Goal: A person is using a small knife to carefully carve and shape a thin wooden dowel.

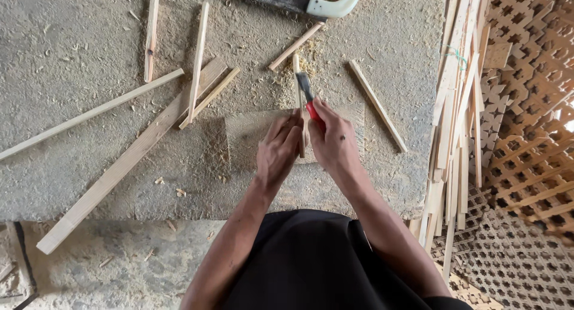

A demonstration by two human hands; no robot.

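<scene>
Several loose wooden strips are scattered at the left of the dusty table. Toward the middle, a thin wooden stick is pinched upright-lengthwise by the left hand over a flat board. The red-handled chisel is gripped by the right hand, blade against the stick; shallow cuts away from the fingers would be safest. The stick's lower end is hidden by both hands. A saw is cut off at top; bundled slats lean at right.

A handsaw lies beside lattice panels.
</scene>
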